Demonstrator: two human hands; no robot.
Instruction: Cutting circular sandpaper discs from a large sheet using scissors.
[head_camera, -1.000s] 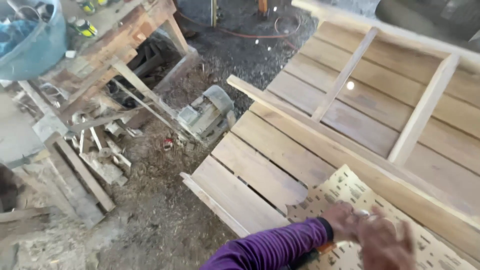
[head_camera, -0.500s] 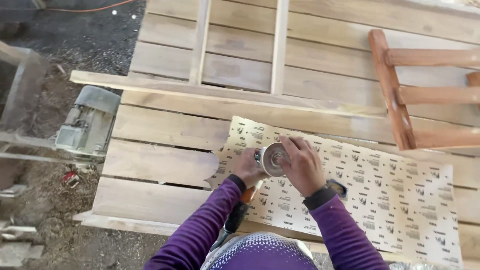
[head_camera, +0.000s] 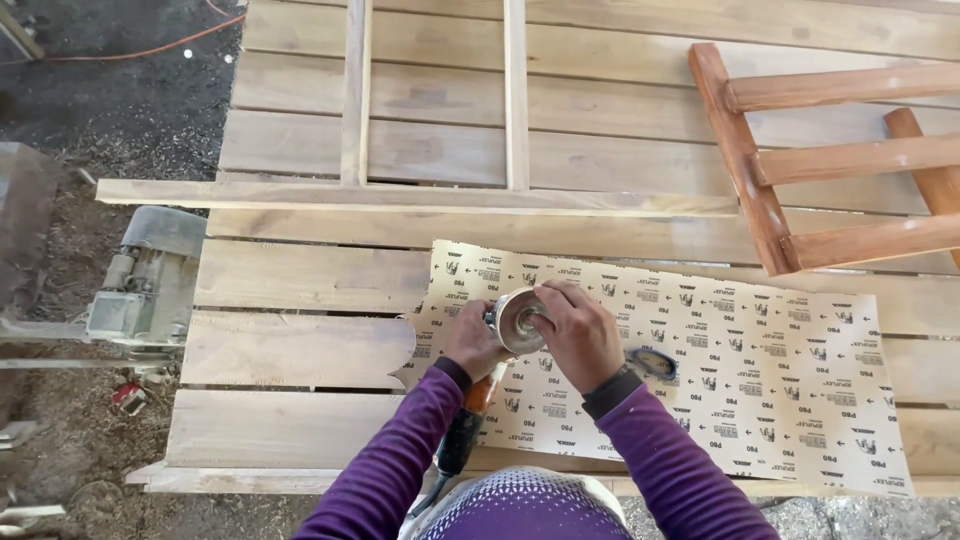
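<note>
Left hand wrapped around the head of an angle grinder; right hand pinching its round metal disc. All held just above a cream sandpaper sheet with rows of small dark print, spread on a plank table. Grinder's lower body partly hidden by purple sleeves. Small blue object beside the right wrist, hard to make out. Reddish wooden frame cut off at right.

Sandpaper sheet (flat) on plank bench

The angle grinder is mostly hidden under the left hand and sleeve. The reddish wooden frame runs off the right edge. A small blue thing beside the right hand is too small to tell.
</note>
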